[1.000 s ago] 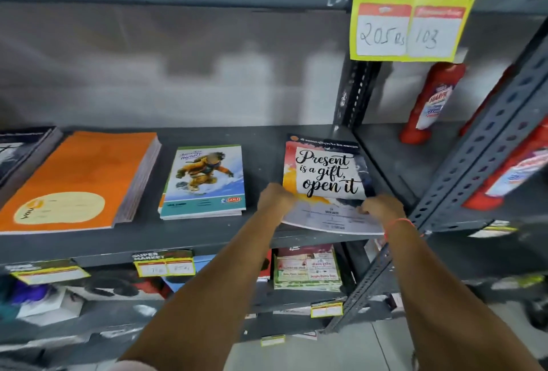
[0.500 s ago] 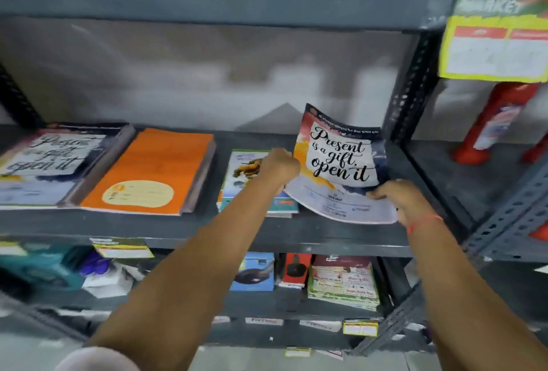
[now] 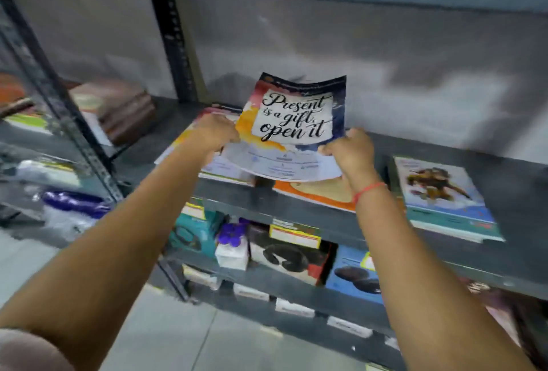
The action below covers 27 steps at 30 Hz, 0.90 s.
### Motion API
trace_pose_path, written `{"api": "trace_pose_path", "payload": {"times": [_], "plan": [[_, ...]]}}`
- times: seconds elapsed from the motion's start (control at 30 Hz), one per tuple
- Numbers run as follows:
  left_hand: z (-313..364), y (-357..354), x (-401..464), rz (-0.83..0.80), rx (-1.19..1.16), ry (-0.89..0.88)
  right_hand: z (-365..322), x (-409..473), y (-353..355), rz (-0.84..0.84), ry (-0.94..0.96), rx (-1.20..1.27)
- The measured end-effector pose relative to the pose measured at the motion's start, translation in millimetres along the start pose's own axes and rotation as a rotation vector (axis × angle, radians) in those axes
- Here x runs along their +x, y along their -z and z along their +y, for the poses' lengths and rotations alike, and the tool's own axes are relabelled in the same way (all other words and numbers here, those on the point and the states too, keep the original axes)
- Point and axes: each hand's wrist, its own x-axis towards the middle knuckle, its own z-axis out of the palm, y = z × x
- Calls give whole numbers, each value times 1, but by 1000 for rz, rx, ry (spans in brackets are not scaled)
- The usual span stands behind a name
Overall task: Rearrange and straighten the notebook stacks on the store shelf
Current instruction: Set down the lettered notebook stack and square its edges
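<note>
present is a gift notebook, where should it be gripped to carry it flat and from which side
Grip the Present is a gift notebook at its near bottom corners, from the front, as the left hand and right hand do. It is thin and bows; two spread grips keep it from flopping.

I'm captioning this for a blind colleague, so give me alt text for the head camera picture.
Two bare hands, left hand and right hand, hold a thin notebook reading "Present is a gift, open it" tilted up above a grey store shelf. Under it lie a matching notebook stack and an orange notebook, with a snowboarder notebook stack to the right.
</note>
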Motion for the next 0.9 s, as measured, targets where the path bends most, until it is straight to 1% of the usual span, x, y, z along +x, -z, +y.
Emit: {"api": "trace_pose_path", "payload": {"times": [0.1, 0.17, 0.3, 0.4, 0.47, 0.57, 0.67, 0.73, 0.8, 0.9], "plan": [[-44, 53, 23, 51, 55, 73, -10, -10, -76, -38, -30, -36], [-66, 80, 34, 43, 67, 97, -12, -13, -116, -33, -60, -39], [-95, 99, 56, -46, 95, 105, -6, -14, -162, -16, -112, -76], [-116, 98, 73, -7, 88, 103, 2, -12, -180, -24, -167, -86], [-125, 97, 80, -35, 88, 80, 11, -9, -186, -33, -206, -107], [-140, 99, 84, -137, -89, 51, 23, -9, -190, 16, -186, -132], [-153, 100, 84, -63, -276, 85, 32, -14, -190, 37, -186, 72], [-154, 96, 81, -87, -452, 108, 37, -17, -190, 3, -214, 244], [-156, 89, 78, -113, -561, 111, 40, -18, -193, -54, -241, 354], [-162, 77, 74, -92, -564, 72, 40, -21, -200, -138, -234, 379]]}}
